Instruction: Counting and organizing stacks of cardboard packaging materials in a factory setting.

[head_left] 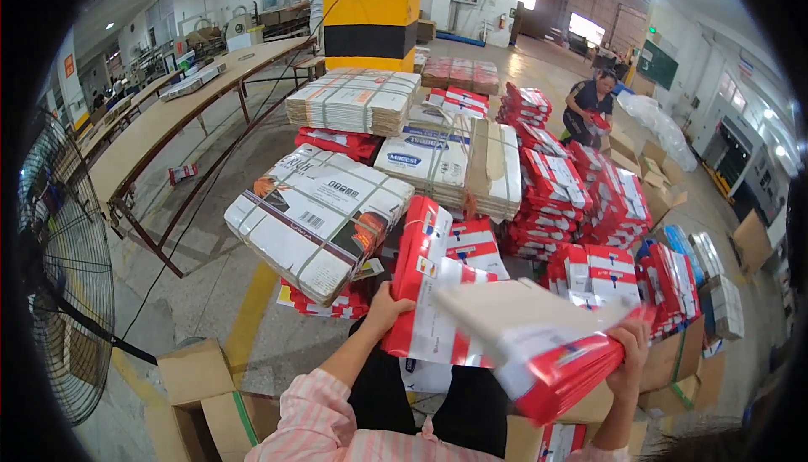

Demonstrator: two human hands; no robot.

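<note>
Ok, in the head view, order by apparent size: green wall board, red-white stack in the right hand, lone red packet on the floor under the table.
1. Red-white stack in the right hand; nearness enlarges it
2. Green wall board
3. Red packet

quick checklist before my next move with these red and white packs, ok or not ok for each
1. Left hand gripping the red-and-white pack: ok, it holds the left edge.
2. Right hand gripping the red-and-white stack: ok, it holds the right end.
3. Stack's edges lined up: cannot tell, it is blurred.
4. Carton at lower left open: ok, its top stands open.
5. Room left in the carton at the bottom: cannot tell; red-and-white packaging shows there, but the frame cuts it off.
6. Co-worker out of the way: ok, beyond the piled bundles.
</note>
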